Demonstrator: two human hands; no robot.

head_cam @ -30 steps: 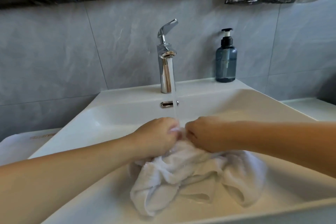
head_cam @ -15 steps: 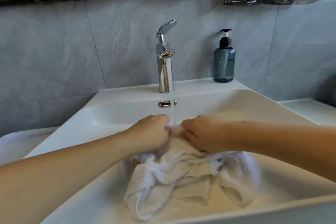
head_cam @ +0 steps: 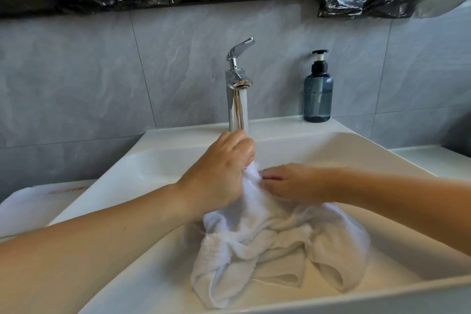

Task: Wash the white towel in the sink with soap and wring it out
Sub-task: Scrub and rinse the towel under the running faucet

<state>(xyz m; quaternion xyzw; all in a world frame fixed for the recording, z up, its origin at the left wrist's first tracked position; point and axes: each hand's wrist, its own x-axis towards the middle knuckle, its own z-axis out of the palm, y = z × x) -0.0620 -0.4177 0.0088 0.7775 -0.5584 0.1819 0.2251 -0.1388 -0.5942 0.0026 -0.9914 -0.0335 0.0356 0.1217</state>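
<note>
Your left hand (head_cam: 219, 171) clenched the white towel (head_cam: 267, 245) under the stream, its bulk trailing toward you; your right hand (head_cam: 293, 182) pinched alongside.

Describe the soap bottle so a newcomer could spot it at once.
Start at the white sink against the grey tiled wall and find the chrome faucet at its back. To the right of the faucet, on the sink's rear ledge, stands the soap bottle. It is the only translucent blue-grey container there, topped by a black pump.
</note>
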